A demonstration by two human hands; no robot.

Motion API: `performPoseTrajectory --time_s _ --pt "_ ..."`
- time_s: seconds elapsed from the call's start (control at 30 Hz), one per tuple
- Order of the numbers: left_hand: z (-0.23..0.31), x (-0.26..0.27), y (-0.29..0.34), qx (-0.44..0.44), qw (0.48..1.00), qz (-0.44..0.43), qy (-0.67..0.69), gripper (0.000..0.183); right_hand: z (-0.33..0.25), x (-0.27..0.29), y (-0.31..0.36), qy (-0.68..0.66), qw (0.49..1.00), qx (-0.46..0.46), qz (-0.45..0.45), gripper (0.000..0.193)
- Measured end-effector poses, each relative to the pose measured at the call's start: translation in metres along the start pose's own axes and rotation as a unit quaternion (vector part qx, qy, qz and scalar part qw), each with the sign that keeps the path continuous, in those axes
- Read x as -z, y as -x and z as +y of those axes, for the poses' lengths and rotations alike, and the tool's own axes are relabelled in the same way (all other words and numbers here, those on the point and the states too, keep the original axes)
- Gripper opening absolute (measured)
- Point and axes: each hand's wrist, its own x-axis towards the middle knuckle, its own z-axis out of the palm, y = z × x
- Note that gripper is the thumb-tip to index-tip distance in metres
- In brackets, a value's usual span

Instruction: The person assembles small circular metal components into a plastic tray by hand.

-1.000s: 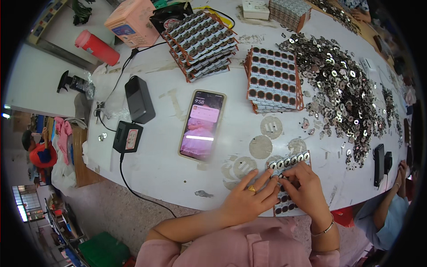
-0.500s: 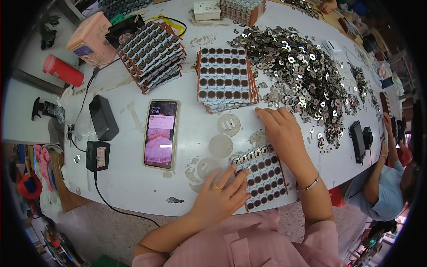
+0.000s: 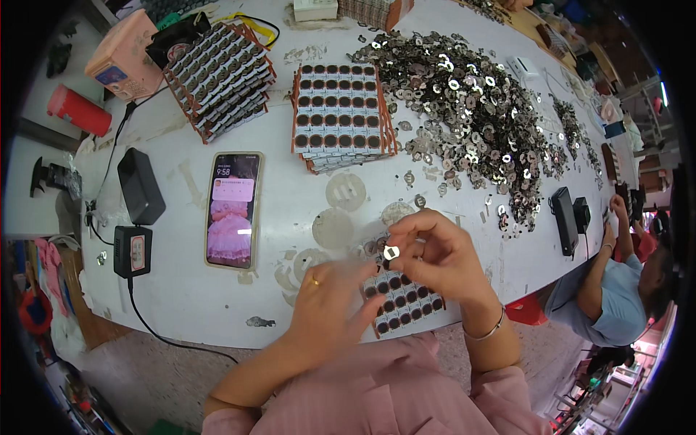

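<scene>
My right hand (image 3: 453, 264) is raised over a panel with rows of dark round discs (image 3: 402, 299). Between its thumb and fingers it pinches a small shiny metal plate with a hole (image 3: 391, 252), with other dark bits close beside it. Beside the panel's left edge is my left hand (image 3: 319, 308), a gold ring on one finger. Its fingertips are smeared by motion near the pinched plate, so what they hold is unclear. The panel lies flat at the table's near edge, its far rows partly covered by my hands.
A heap of small metal plates (image 3: 471, 116) spreads over the far right. Stacked disc panels (image 3: 337, 109) stand behind my hands, another stack (image 3: 217, 76) farther left. A phone (image 3: 232, 217), black adapter (image 3: 133, 250) and black box (image 3: 140, 187) lie left. A co-worker (image 3: 609, 297) sits right.
My right hand has come back from the heap's edge toward the panel, now pinching a metal plate. The left hand has lifted off the panel and shifted left. The whole view has shifted slightly.
</scene>
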Motion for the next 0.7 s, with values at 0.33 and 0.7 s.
performPoseTrajectory --time_s 0.33,0.7 --pt "-0.013 0.006 -0.010 0.071 0.975 -0.012 0.209 0.017 -0.002 -0.015 0.009 0.081 0.993 0.075 -0.031 0.040" --pt "-0.017 -0.011 -0.004 -0.112 0.988 -0.019 -0.107 0.039 0.001 -0.005 0.022 0.195 0.978 -0.061 0.052 0.012"
